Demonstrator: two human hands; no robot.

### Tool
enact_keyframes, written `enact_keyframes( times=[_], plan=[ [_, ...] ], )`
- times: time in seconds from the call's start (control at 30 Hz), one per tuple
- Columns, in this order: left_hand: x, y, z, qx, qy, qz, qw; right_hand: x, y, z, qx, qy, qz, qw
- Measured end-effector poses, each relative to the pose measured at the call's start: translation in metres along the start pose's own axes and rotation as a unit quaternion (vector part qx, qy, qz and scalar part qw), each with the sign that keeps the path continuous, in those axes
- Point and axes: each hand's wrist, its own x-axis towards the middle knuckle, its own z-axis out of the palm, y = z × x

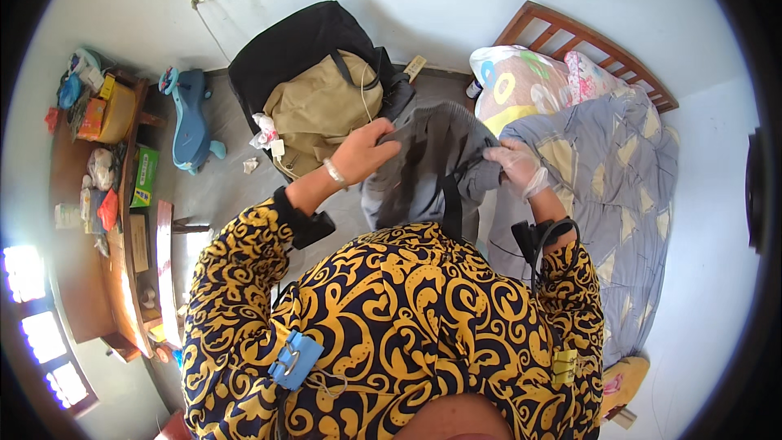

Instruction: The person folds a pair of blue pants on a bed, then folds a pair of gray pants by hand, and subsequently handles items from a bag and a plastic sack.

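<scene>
A dark grey cloth garment [428, 155] with a gathered, elastic-looking edge hangs in front of my body, its left part blurred. My right hand [519, 166] pinches its right side, fingers closed on the cloth. Beside the left edge is my left hand [365, 153], thumb and forefinger apart; it overlaps the garment or touches it. A pale band [332, 169] circles my left wrist, and something clear and whitish wraps the right one. The garment's lower end is partly hidden behind my patterned top [407, 310].
A black bag [285, 41] with khaki cloth [314, 110] on it lies ahead. To the right is a bed with a grey-blue quilt [603, 171] and a wooden headboard [586, 53]. A blue ride-on toy [191, 118] and cluttered wooden furniture [90, 277] stand left.
</scene>
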Motion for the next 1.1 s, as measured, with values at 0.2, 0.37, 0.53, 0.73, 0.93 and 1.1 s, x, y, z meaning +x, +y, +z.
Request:
enact_keyframes(
  times=[0.2,0.37,0.53,0.73,0.93,1.1],
  plan=[
    [0.047,0.03,0.056,-0.012,-0.059,0.097,0.993,0.001,-0.027,0.024,0.033,0.012,-0.128,0.991],
    [0.069,0.036,0.057,-0.042,-0.12,0.129,0.983,-0.003,-0.043,0.016,-0.036,0.093,-0.279,0.955],
    [0.095,0.053,0.044,-0.079,-0.184,0.123,0.972,-0.009,-0.073,0.005,-0.041,0.121,-0.214,0.968],
    [0.121,0.07,0.041,-0.296,-0.388,0.081,0.869,-0.01,-0.083,0.002,-0.101,0.219,-0.262,0.934],
    [0.123,0.079,0.041,-0.238,-0.27,0.146,0.922,-0.028,-0.068,-0.042,-0.083,0.28,-0.264,0.919],
    [0.158,0.049,0.024,-0.391,-0.049,0.051,0.918,-0.097,-0.089,-0.07,-0.223,0.23,-0.358,0.877]
  ],
)
